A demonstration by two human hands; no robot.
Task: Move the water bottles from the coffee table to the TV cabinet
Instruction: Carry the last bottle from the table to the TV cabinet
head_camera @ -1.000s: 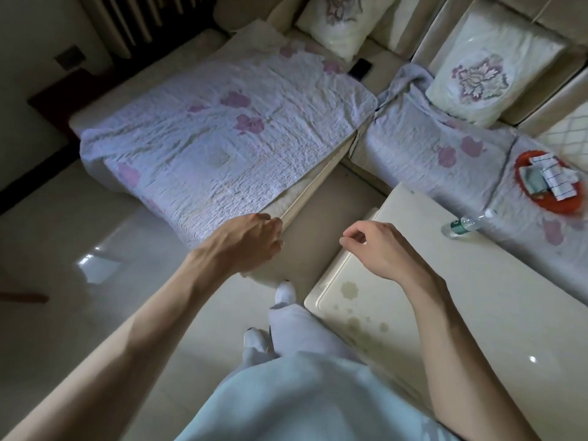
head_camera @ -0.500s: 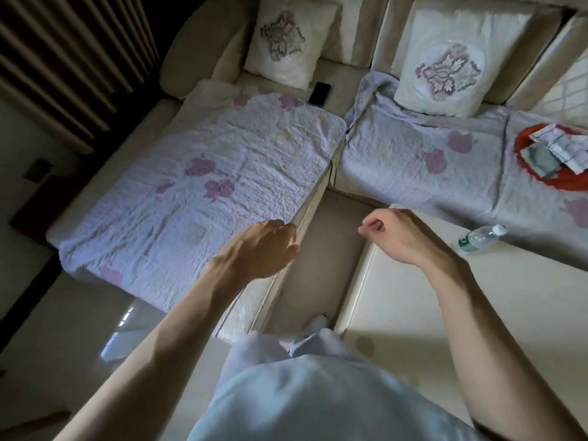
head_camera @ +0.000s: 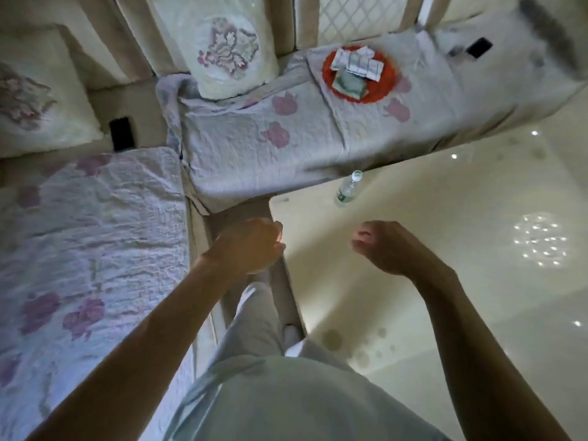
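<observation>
Near the middle of the frame, the left hand (head_camera: 251, 246) is held over the gap between the sofa (head_camera: 143, 103) and the bench (head_camera: 461, 202), its fingers loosely curled and nothing held in them. Just to its right, the right hand (head_camera: 391, 246) is raised above the bench top, likewise loosely curled and holding nothing; the two hands are kept apart. Above the right hand, near the far edge of the bench, a clear water bottle (head_camera: 348, 189) with a white cap and green label is seen, untouched by either hand; whether it stands or lies cannot be told. Bright reflections (head_camera: 541, 240) are scattered on the glossy bench at right, and round stains (head_camera: 331, 338) are seen near its lower edge. Below the hands, a pale garment (head_camera: 286, 393) and a white-socked foot (head_camera: 291, 332) are shown. Across the upper frame, the sofa seat is draped with a quilted cover (head_camera: 261, 154) printed with pink flowers, and a second quilted cover (head_camera: 95, 237) is spread at left. A red plate (head_camera: 388, 84) carrying folded papers is set on the cover at upper centre. An embroidered cushion (head_camera: 222, 49) is propped against the backrest, and a dark phone (head_camera: 121, 133) is laid on the bare seat at upper left.
</observation>
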